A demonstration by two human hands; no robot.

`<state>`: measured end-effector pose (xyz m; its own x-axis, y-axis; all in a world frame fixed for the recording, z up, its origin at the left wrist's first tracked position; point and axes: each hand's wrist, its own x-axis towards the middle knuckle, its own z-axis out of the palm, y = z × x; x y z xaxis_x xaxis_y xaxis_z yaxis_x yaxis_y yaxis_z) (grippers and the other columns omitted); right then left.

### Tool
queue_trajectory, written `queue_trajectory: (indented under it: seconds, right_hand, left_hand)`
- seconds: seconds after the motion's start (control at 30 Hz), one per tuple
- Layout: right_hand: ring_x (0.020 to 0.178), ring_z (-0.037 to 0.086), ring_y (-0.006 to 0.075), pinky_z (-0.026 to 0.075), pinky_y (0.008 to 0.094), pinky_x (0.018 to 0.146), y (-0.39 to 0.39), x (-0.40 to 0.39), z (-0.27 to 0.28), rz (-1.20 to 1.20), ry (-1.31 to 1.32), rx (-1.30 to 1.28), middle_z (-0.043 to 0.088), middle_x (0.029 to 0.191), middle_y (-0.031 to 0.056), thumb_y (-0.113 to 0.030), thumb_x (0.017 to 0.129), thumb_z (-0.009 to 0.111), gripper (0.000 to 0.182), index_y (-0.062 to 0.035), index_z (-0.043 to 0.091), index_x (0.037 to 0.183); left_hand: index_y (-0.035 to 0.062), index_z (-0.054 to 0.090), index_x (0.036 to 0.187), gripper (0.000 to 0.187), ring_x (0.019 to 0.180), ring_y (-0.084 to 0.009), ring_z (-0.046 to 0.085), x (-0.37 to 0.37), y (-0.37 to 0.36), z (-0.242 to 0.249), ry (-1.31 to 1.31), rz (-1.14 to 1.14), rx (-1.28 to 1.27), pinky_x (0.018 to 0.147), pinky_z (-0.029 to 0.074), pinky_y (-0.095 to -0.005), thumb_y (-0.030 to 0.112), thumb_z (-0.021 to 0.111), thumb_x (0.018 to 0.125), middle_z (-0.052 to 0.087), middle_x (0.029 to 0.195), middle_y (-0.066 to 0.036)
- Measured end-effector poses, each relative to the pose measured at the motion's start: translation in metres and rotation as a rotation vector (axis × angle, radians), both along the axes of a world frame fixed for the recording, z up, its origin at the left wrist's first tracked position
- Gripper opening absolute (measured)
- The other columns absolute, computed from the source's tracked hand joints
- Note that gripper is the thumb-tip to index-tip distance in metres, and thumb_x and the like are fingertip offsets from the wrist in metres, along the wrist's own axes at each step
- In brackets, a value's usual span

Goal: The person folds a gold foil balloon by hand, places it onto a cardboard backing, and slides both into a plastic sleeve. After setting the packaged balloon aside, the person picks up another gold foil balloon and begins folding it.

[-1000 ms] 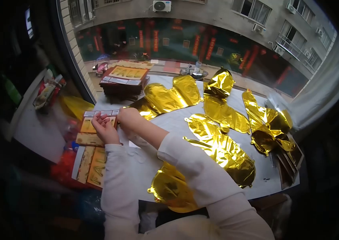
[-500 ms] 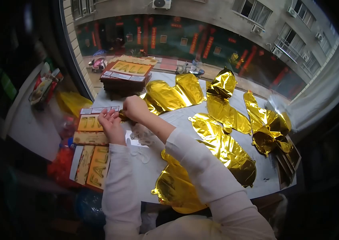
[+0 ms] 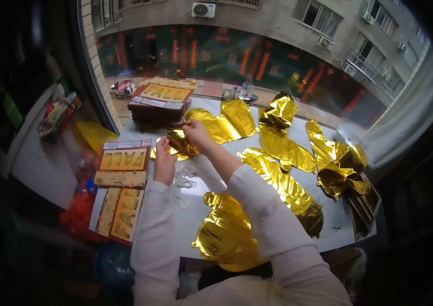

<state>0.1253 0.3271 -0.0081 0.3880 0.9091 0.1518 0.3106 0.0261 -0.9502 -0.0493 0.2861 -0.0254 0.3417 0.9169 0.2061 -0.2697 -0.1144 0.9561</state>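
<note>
A small gold foil balloon [image 3: 181, 144] lies at the back left of the white table, in front of the card stack. My right hand [image 3: 197, 134] pinches its upper edge, with the fingers closed. My left hand [image 3: 164, 164] is upright at the balloon's left end, thumb apart from the fingers, and overlaps the foil there. Beside my left hand are two printed FALL cards [image 3: 122, 160], one above the other. Clear plastic strips [image 3: 182, 179] lie just below the balloon, near my left wrist.
A stack of FALL packs [image 3: 161, 97] stands at the back left by the window. Larger gold balloons [image 3: 282, 186] cover much of the table's middle and right. Brown cards [image 3: 362, 214] lean at the right edge. A white shelf [image 3: 38, 153] is at far left.
My right hand has moved right, bringing the small gold balloon into view. My left hand has shifted right off the upper FALL card, and its fingers have straightened.
</note>
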Motion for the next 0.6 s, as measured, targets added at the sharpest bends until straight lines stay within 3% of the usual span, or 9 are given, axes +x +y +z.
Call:
queue_trajectory:
  seconds: [0.07, 0.2, 0.23, 0.3, 0.43, 0.47, 0.5, 0.57, 0.6]
  right_hand:
    - [0.081, 0.068, 0.0218, 0.055, 0.0349, 0.07, -0.017, 0.007, 0.016, -0.071, 0.308, -0.066, 0.072, 0.096, 0.0139, -0.014, 0.093, 0.07, 0.026, 0.0001, 0.07, 0.114]
    - [0.085, 0.066, 0.0185, 0.056, 0.0316, 0.068, -0.015, 0.055, 0.021, -0.156, 0.537, 0.052, 0.067, 0.103, 0.0097, -0.013, 0.099, 0.069, 0.029, -0.003, 0.063, 0.126]
    - [0.084, 0.065, 0.0183, 0.056, 0.0319, 0.067, -0.021, 0.068, 0.033, -0.276, 0.462, 0.083, 0.067, 0.102, 0.0092, -0.013, 0.098, 0.069, 0.03, -0.0032, 0.063, 0.126]
    - [0.086, 0.066, 0.0234, 0.055, 0.0366, 0.074, -0.003, 0.133, 0.027, -0.558, 0.304, 0.249, 0.068, 0.103, 0.0119, -0.017, 0.097, 0.071, 0.03, -0.0028, 0.065, 0.123]
    - [0.088, 0.068, 0.0254, 0.056, 0.0411, 0.077, -0.065, 0.212, 0.117, -0.878, 0.48, 0.465, 0.07, 0.105, 0.0132, -0.018, 0.097, 0.069, 0.023, -0.0007, 0.065, 0.113]
    - [0.084, 0.068, 0.0217, 0.056, 0.038, 0.067, -0.083, 0.236, 0.137, -1.029, 0.319, 0.462, 0.069, 0.103, 0.0117, -0.015, 0.098, 0.068, 0.021, -0.0021, 0.063, 0.113]
    - [0.084, 0.069, 0.0229, 0.06, 0.0381, 0.068, -0.07, 0.325, 0.113, -1.124, 0.201, 0.512, 0.068, 0.106, 0.0134, -0.015, 0.099, 0.068, 0.023, -0.0002, 0.06, 0.115]
    - [0.082, 0.071, 0.0246, 0.064, 0.0463, 0.07, -0.133, 0.35, 0.173, -0.924, 0.613, 0.98, 0.066, 0.104, 0.0091, -0.008, 0.102, 0.059, 0.005, -0.0028, 0.059, 0.102]
    - [0.084, 0.072, 0.0254, 0.065, 0.045, 0.07, -0.159, 0.355, 0.195, -0.953, 0.664, 1.023, 0.068, 0.105, 0.0094, -0.009, 0.104, 0.056, 0.007, -0.004, 0.06, 0.105]
  left_hand:
    - [0.0004, 0.024, 0.16, 0.079, 0.158, -0.037, 0.026, 0.003, -0.003, 0.004, 0.041, -0.016, -0.022, 0.128, 0.022, -0.0432, -0.01, 0.051, 0.086, 0.028, 0.166, -0.027]
    - [-0.0005, 0.026, 0.16, 0.077, 0.158, -0.0359, 0.027, 0.006, 0.014, -0.019, 0.083, -0.022, -0.018, 0.128, 0.022, -0.0414, -0.011, 0.05, 0.087, 0.029, 0.166, -0.027]
    - [-0.0008, 0.027, 0.16, 0.076, 0.157, -0.0358, 0.028, 0.006, 0.014, -0.018, 0.107, -0.004, -0.006, 0.128, 0.023, -0.0407, -0.011, 0.05, 0.087, 0.031, 0.166, -0.027]
    - [-0.0012, 0.028, 0.159, 0.076, 0.157, -0.0357, 0.029, 0.006, 0.012, -0.017, 0.13, 0.015, 0.006, 0.128, 0.023, -0.04, -0.012, 0.05, 0.088, 0.033, 0.165, -0.027]
    - [0.0005, 0.025, 0.162, 0.08, 0.159, -0.0351, 0.022, 0.004, 0.008, -0.008, 0.123, -0.016, -0.013, 0.128, 0.019, -0.0407, -0.006, 0.05, 0.086, 0.028, 0.166, -0.028]
    - [0.0002, 0.026, 0.162, 0.079, 0.159, -0.0351, 0.023, 0.004, 0.006, -0.006, 0.127, -0.015, -0.028, 0.128, 0.019, -0.0406, -0.005, 0.05, 0.087, 0.028, 0.166, -0.029]
    - [0.0002, 0.026, 0.162, 0.079, 0.159, -0.0351, 0.023, 0.005, 0.004, -0.003, 0.123, -0.016, -0.029, 0.128, 0.019, -0.0406, -0.005, 0.05, 0.087, 0.028, 0.166, -0.029]
    - [0.0001, 0.029, 0.159, 0.074, 0.155, -0.0355, 0.032, 0.007, 0.001, 0.002, 0.135, 0.014, -0.052, 0.126, 0.025, -0.0395, -0.01, 0.052, 0.09, 0.034, 0.164, -0.028]
    - [0.0001, 0.029, 0.159, 0.074, 0.155, -0.0355, 0.032, 0.008, 0.004, 0.0, 0.131, 0.013, -0.052, 0.126, 0.025, -0.0395, -0.01, 0.052, 0.09, 0.034, 0.164, -0.028]
